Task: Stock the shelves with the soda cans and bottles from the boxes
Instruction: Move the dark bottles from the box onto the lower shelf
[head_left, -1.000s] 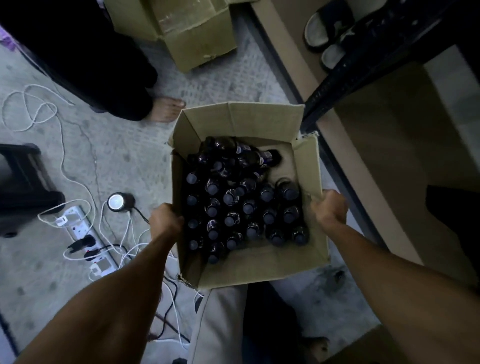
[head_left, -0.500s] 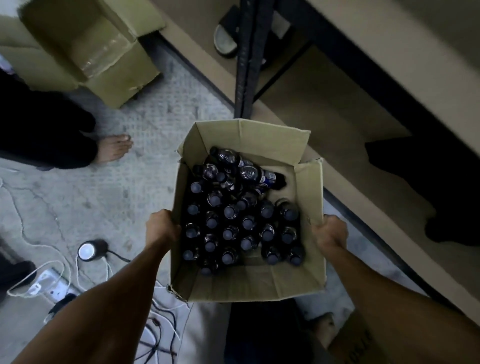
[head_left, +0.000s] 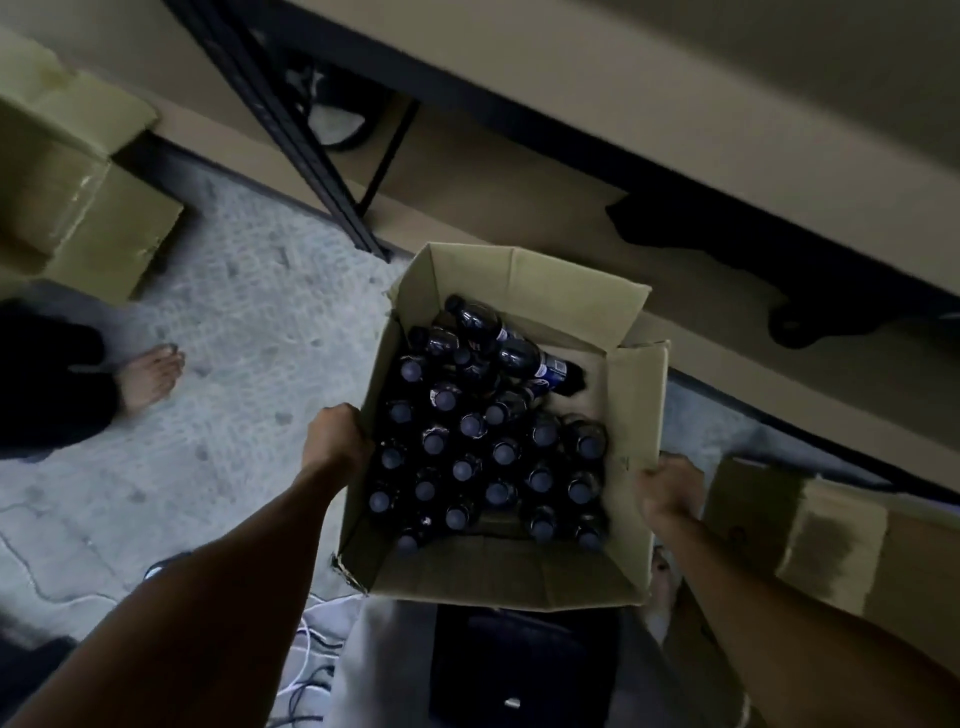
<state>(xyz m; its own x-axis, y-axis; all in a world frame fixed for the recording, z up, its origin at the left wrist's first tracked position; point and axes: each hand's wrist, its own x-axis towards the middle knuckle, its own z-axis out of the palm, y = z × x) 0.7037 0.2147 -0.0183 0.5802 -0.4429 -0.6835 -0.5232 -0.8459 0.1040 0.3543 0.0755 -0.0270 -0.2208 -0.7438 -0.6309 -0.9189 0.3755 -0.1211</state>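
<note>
An open cardboard box (head_left: 519, 571) is held in front of me, above the floor. It is full of several dark soda bottles (head_left: 488, 447) with grey caps, most upright and a few lying on top at the far end. My left hand (head_left: 335, 439) grips the box's left wall at its top edge. My right hand (head_left: 667, 488) grips the right wall. A beige shelf board (head_left: 519, 197) with a black metal frame runs just beyond the box.
A black shelf upright (head_left: 291, 135) stands at the box's far left corner. Another cardboard box (head_left: 78, 192) sits on the floor at left, a third (head_left: 831, 540) at right. A person's bare foot (head_left: 150, 374) is on the grey floor. White cables (head_left: 317, 639) lie below.
The box has moved right and closer to the shelf with both hands still gripping its walls. The power strip has left the view and the box at right has come in.
</note>
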